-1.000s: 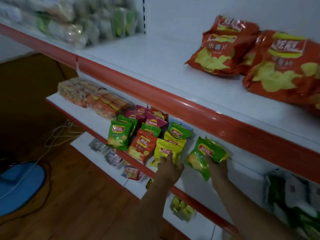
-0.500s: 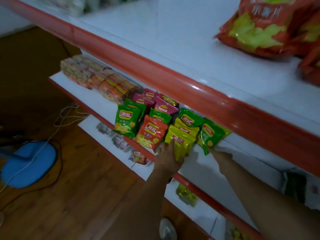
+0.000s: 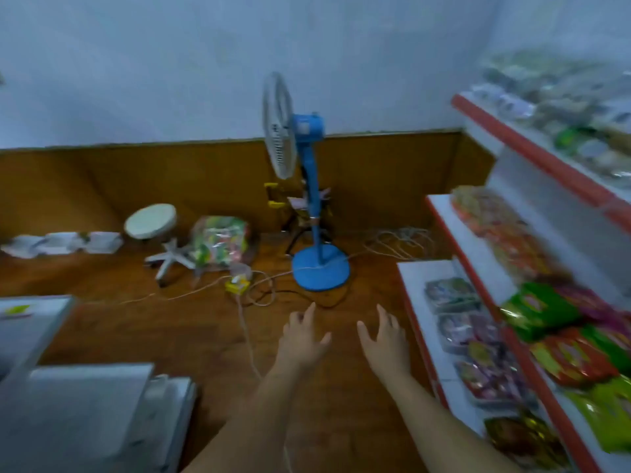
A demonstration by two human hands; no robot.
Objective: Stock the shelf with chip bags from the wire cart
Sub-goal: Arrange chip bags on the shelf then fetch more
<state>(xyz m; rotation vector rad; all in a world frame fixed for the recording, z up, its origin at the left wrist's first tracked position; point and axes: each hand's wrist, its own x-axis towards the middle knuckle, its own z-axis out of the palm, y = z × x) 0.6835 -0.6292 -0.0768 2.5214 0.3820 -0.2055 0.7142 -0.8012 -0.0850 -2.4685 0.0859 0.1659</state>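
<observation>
Both hands hang empty over the wooden floor, fingers spread. My left hand and my right hand are side by side, well left of the shelf. Small chip bags in green, red and yellow stand on the middle shelf with its red edge at the right. A clear sack of mixed chip bags sits on the floor by the far wall. No wire cart shows plainly.
A blue pedestal fan stands ahead, with loose cords trailing across the floor. A white stool lies tipped at the left. Grey-white boxes fill the near left. Packaged snacks line the bottom shelf.
I have turned left, away from the shelf. Both hands have left the yellow and green bags on the middle shelf and now hang empty over the floor.
</observation>
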